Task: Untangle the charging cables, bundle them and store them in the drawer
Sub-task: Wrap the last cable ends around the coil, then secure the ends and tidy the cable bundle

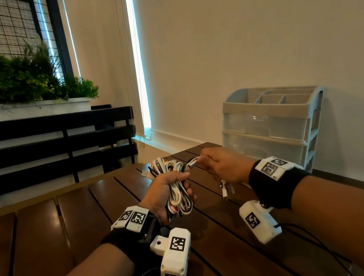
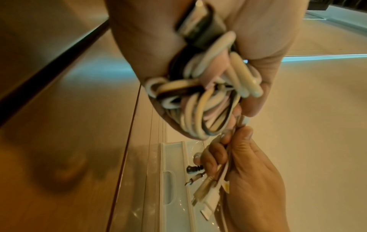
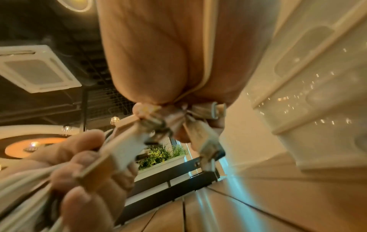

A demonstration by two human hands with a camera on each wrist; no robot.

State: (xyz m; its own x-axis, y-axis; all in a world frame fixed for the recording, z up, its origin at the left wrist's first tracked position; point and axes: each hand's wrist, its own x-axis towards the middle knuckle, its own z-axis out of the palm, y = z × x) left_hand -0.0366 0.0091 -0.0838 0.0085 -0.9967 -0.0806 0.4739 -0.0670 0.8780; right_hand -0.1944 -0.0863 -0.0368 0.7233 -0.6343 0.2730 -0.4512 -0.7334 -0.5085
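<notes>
A coiled bundle of charging cables, white, pink and black, is held above the brown slatted table. My left hand grips the coil around its middle; the loops bulge out of that fist in the left wrist view. My right hand holds the loose ends of the cables just right of the coil, and several plugs hang below that fist. Those plugs also show in the right wrist view. The plastic drawer unit stands against the wall behind my right hand, its drawers closed.
A black slatted bench with a white planter of green plants stands at the left beyond the table. A small white object lies on the table near the coil. Black sensor leads trail from my wrists.
</notes>
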